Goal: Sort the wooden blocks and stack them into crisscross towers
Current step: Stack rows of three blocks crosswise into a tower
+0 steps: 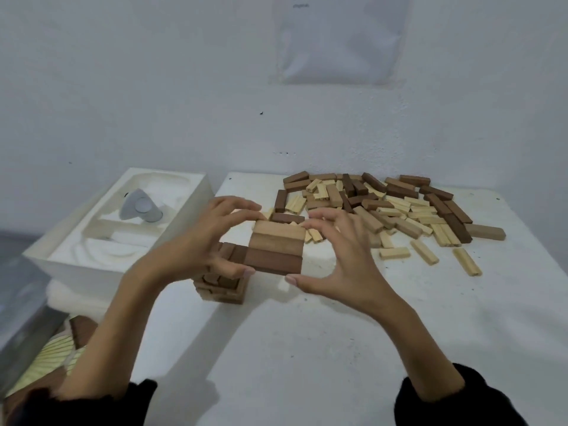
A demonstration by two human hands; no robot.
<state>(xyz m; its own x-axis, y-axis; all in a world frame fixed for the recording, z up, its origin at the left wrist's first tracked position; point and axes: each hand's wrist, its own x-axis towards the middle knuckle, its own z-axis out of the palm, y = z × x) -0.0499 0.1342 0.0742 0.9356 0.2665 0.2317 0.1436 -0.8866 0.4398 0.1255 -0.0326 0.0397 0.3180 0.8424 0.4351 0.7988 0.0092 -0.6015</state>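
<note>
– Atop the tower (221, 287), what are the hands doing?
– Squaring the top layer (276, 247), I'd say. It's three blocks side by side, two tan and one dark. The left hand (196, 241) pinches it, fingers curled over its far edge, thumb against the dark block's near face. The right hand (338, 256) is spread in a wide C at the tower's right, thumb just off the near corner and fingertips by the far edge. Whether it touches, I can't tell.
– How far along is the job?
– Early, I'd judge. There's one tower, several crossed layers high. Behind and right of the tower a big pile (384, 207) lies unsorted on the table (307, 348), with dark, tan and pale blocks jumbled together.
– And left of the tower?
– A white moulded box (123, 229) holding a grey item.
</note>
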